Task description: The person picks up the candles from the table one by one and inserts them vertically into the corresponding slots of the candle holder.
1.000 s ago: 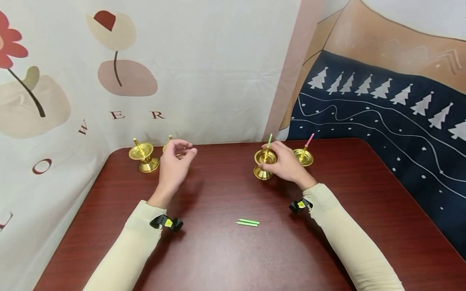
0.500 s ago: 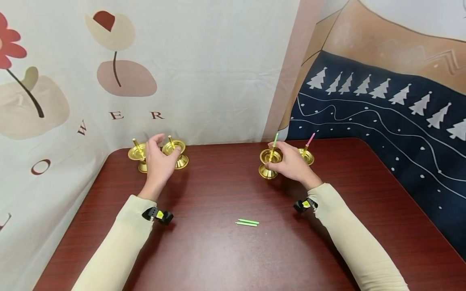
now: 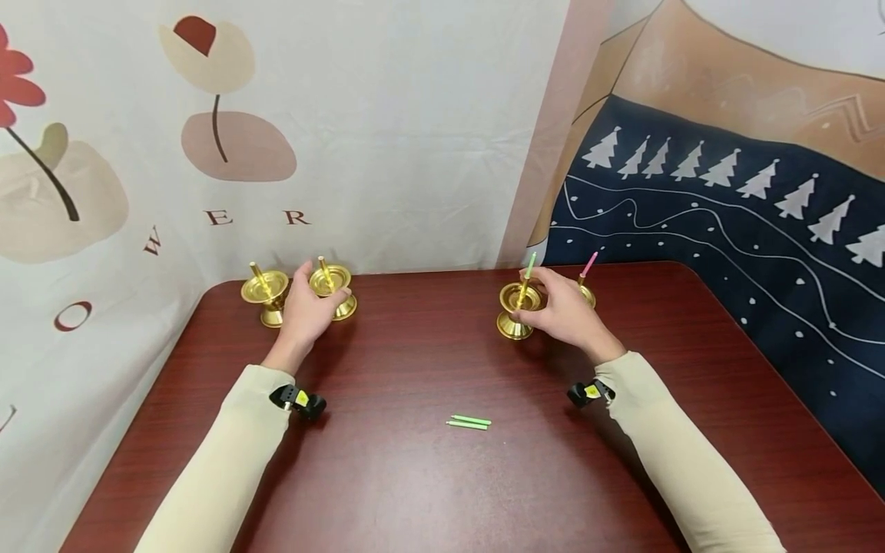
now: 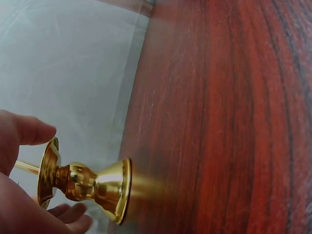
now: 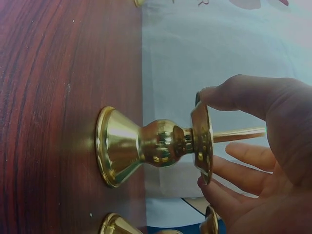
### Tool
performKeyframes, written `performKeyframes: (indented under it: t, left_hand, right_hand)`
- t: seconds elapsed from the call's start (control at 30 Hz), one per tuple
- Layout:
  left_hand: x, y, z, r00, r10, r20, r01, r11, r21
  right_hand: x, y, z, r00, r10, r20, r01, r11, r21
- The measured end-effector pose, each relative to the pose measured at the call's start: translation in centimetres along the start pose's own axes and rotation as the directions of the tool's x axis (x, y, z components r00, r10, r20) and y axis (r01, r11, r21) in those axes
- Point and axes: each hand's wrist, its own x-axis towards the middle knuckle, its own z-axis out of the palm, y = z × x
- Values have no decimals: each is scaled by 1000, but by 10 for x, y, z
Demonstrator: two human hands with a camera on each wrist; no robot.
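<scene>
My right hand (image 3: 570, 311) grips the dish rim of a brass candle holder (image 5: 163, 141), which stands upright with a light green candle (image 3: 530, 263) in its tube. Thumb and fingers sit on opposite sides of that dish. Just behind this hand, partly hidden, is another brass holder (image 3: 588, 297) bearing a pink candle (image 3: 589, 265). At the back left, my left hand (image 3: 304, 311) curls round the dish of a third candle holder (image 4: 80, 180), thumb at its rim; its tube (image 3: 325, 270) bears no candle. A matching holder (image 3: 266, 287), also without a candle, stands left of that hand.
Two green candles (image 3: 470, 422) lie side by side on the dark red wooden table (image 3: 408, 491). Behind the table's far edge hangs a pale printed cloth (image 3: 415, 153), with a dark blue tree-patterned one (image 3: 664, 207) to the right.
My right hand has slid its holder to the right, closer to the pink-candle one. My left hand first moved left off the inner left holder's front, then closed round its dish.
</scene>
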Motion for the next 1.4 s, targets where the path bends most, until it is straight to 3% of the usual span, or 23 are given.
performKeyframes:
  t: [0.2,0.4,0.57,0.7,0.83,1.1,1.4]
  left_hand:
    - [2,-3,-1,993,-65,95,67,998,-11]
    - [2,-3,-1,992,-44,114,48,998,-27]
    - [-2,0,4,989,-23,143,29,999,-42]
    - [-5,2,9,986,-9,165,17,999,-49]
    - [-8,2,16,982,10,189,4,997,-72]
    - [-12,7,32,970,43,241,-2,986,-168]
    - [-14,15,48,942,64,328,32,959,-281]
  right_hand:
    - [-11,-4,-7,998,2,-56,0,999,43]
    - [-26,-11,-13,992,-4,-128,13,997,71]
    - [-35,-16,-12,992,-30,-119,41,995,93]
    - [-40,-20,-3,996,-73,-45,79,987,137]
    - [-46,-24,10,990,-116,83,100,980,174]
    - [-54,-33,40,943,-193,272,130,963,235]
    - [-58,-41,60,895,-244,374,152,954,257]
